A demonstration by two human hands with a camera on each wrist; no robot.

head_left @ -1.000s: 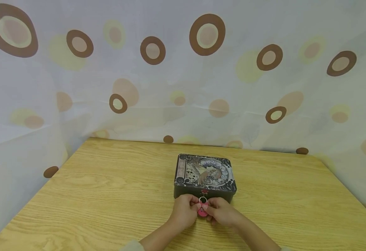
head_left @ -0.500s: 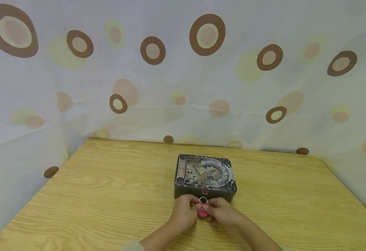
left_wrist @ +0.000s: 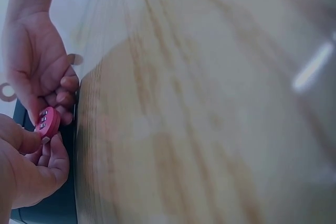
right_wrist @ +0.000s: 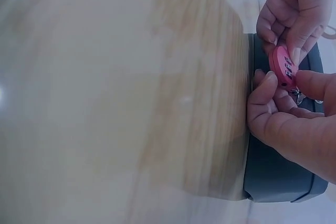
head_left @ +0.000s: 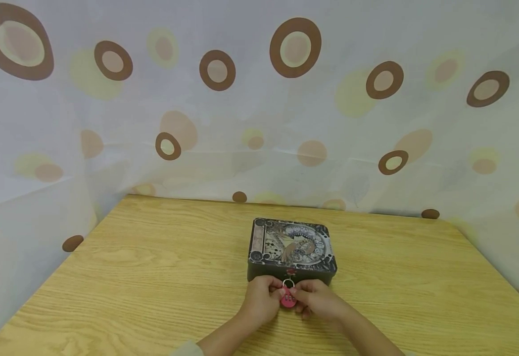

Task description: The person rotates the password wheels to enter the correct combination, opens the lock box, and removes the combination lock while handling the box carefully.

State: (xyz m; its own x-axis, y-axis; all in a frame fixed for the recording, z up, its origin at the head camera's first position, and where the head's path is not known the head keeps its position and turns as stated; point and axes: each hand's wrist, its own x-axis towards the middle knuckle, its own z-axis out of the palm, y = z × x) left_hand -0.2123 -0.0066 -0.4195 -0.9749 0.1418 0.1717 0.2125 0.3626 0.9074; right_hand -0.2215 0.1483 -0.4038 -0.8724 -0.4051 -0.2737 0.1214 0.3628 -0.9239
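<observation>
A pink combination padlock (head_left: 288, 299) with a metal shackle hangs at the red clasp (head_left: 291, 272) of a dark tin box (head_left: 292, 244) with a patterned lid. My left hand (head_left: 260, 299) pinches the padlock's left side between thumb and fingers. From the other side, my right hand (head_left: 320, 299) holds it, thumb at the edge by the number dials and fingers curled behind. The dials on the padlock (right_wrist: 283, 69) face up between both thumbs in the right wrist view. In the left wrist view, fingers of both hands surround the padlock (left_wrist: 50, 121).
The box rests on a wood-grain table (head_left: 165, 267), its lid down. Behind the table hangs a pale curtain (head_left: 259, 113) with brown and yellow circles, which also runs along both sides.
My right thumb has shifted right, off the padlock's face, so more of the dials show. The left hand keeps its grip, and the box stays in place.
</observation>
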